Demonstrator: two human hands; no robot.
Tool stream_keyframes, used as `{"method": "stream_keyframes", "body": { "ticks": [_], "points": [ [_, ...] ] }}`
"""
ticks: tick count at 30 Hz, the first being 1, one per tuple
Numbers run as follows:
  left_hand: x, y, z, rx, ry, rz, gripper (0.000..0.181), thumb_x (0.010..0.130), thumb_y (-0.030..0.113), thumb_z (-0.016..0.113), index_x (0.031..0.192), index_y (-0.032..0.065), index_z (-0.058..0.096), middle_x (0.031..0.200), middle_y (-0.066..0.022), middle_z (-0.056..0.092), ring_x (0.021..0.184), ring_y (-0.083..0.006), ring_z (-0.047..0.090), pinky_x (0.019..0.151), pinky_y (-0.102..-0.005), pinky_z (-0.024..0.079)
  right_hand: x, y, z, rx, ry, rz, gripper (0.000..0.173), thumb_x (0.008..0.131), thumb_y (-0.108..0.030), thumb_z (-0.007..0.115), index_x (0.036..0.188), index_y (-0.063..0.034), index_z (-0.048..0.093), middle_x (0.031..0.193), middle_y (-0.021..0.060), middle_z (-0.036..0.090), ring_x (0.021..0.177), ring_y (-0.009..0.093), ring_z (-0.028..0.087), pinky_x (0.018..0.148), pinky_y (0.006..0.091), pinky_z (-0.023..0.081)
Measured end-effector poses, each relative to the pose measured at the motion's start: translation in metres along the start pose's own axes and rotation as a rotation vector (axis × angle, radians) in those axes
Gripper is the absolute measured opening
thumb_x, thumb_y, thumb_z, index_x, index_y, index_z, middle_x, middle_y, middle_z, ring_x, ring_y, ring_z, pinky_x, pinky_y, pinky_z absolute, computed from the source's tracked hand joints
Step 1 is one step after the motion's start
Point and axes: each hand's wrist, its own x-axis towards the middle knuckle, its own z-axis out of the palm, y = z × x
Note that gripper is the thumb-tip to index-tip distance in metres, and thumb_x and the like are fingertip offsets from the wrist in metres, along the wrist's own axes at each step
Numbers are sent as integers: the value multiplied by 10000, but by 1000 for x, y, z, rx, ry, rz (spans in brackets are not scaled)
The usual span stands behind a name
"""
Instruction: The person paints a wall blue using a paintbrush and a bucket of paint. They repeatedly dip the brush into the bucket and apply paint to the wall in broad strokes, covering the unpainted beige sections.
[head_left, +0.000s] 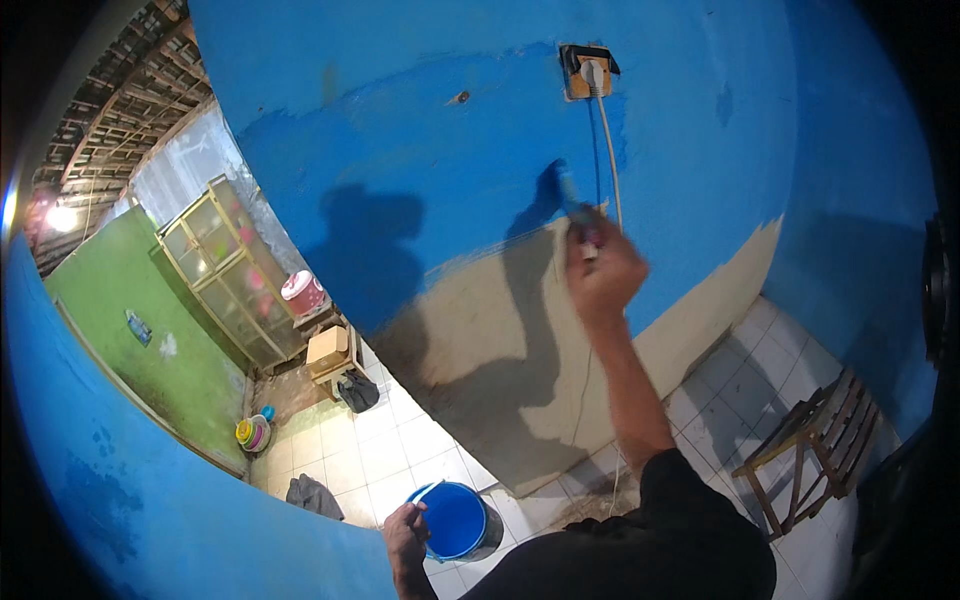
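My right hand (604, 266) grips a paintbrush (568, 187), slightly blurred, with its bristles at the blue painted wall (420, 150), just left of a hanging cable (611, 161). The cable runs down from a plug in a wall socket (587, 73). Below the fresh, darker blue lies a bare grey-beige part of the wall (480, 315), partly in my shadow. Low in the view, my left hand (406, 523) is closed on the handle or rim of a bucket (456, 521) of blue paint; which of these is not clear.
A slatted wooden bench (817, 442) stands on the tiled floor at right. Through the opening at left are a glass-fronted cabinet (229, 274), a cardboard box (328, 349) on a small stand, a dark bag (358, 392), coloured basins (253, 433) and a dark cloth-like heap (313, 496).
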Motion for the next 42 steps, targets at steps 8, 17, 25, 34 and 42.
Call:
{"method": "stream_keyframes", "body": {
  "ticks": [8,17,25,34,42],
  "points": [
    [0,2,6,27,-7,-2,300,927,287,492,867,9,586,517,34,352,414,-101,310,406,-282,270,-47,-137,2,581,-337,-217,470,768,-144,713,1199,-7,583,817,64,679,636,182,633,626,299,468],
    [-10,12,41,27,-10,111,363,911,283,537,806,-58,605,525,17,417,422,-92,353,411,-273,268,-47,-62,-62,822,-693,126,201,798,-67,741,987,-34,682,736,54,679,622,74,628,576,244,495],
    [-34,67,134,82,-94,84,328,959,285,513,830,13,642,541,53,360,469,-75,301,455,-257,252,-69,23,-125,801,-1281,510,148,815,-137,722,907,-24,698,680,73,676,588,94,626,554,233,480],
    [-39,77,169,44,-176,-10,346,967,293,507,929,-25,639,585,65,356,481,-55,284,446,-245,227,-98,16,-109,834,-1612,93,168,768,-155,726,874,-27,707,713,143,694,620,213,694,575,320,531],
    [-41,71,208,-22,-134,-112,352,953,307,550,948,-32,644,617,41,424,536,-54,345,498,-233,261,-125,33,-105,741,-1777,-309,187,765,-197,746,886,-57,726,741,122,700,658,249,693,650,348,551]
  ]
}}
